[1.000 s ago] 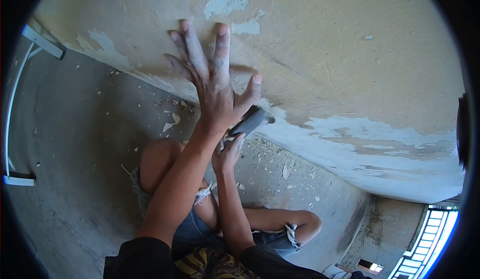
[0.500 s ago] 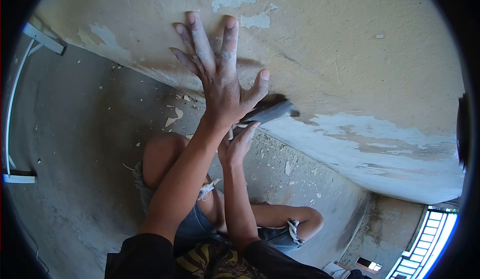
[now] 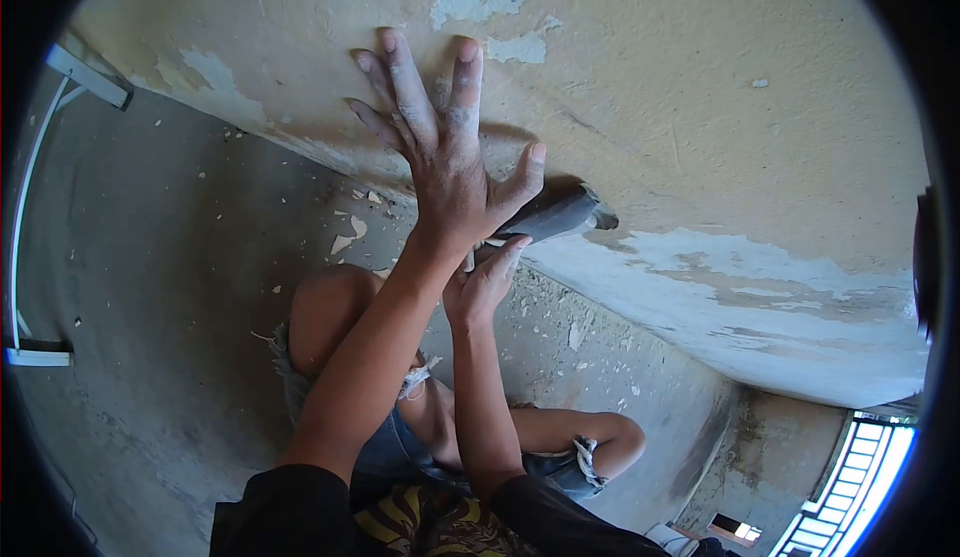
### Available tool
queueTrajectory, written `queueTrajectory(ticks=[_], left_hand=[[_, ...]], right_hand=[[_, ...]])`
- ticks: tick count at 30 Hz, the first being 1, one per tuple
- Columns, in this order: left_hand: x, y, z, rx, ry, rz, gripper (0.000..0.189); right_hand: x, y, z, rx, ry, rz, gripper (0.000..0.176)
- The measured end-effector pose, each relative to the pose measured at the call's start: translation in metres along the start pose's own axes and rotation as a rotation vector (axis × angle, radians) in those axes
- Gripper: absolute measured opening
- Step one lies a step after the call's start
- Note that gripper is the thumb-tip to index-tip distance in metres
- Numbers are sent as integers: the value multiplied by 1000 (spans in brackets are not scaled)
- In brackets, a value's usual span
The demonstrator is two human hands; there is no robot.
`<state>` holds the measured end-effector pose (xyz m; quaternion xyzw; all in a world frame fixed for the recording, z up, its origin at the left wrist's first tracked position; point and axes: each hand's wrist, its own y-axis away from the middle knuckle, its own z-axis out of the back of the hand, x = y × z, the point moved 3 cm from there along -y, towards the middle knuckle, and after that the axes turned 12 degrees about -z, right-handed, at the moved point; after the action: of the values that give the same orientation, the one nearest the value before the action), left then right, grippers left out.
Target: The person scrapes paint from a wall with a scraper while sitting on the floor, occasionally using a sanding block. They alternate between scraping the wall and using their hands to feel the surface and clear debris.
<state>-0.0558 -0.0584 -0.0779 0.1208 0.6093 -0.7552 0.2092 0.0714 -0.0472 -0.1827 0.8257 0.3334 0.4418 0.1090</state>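
My left hand (image 3: pixel 450 152) is spread flat against the cream-painted wall (image 3: pixel 680 117), fingers up and apart, pale dust on its skin. Below it, my right hand (image 3: pixel 483 282) is closed around a dark grey, long object (image 3: pixel 555 213) with an angular, notched end. I cannot make out its exact kind; its near part is hidden by my hands. Its far end is at the wall, just above a strip of peeled white paint (image 3: pixel 740 257).
Paint flakes (image 3: pixel 345 237) are scattered over the grey concrete floor (image 3: pixel 180 257) along the wall's foot. My bent knees are below my arms. A white metal frame (image 3: pixel 25 207) stands at the left. A barred window (image 3: pixel 850 487) is at the lower right.
The dark object has shifted slightly to the right along the wall with my right hand, and looks less blurred. My left hand stays spread on the wall.
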Motion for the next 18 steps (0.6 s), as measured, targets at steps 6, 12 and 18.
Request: queueTrajectory(ticks=[6, 12, 18], left_hand=[[1, 1, -1, -13, 7, -11, 98], [0, 0, 0, -12, 15, -1, 98], [1, 1, -2, -30, 29, -9, 97]], right_hand=[[-53, -7, 44, -108, 102, -76, 34], [-1, -3, 0, -73, -5, 30, 39], [-66, -21, 61, -65, 83, -53, 37]])
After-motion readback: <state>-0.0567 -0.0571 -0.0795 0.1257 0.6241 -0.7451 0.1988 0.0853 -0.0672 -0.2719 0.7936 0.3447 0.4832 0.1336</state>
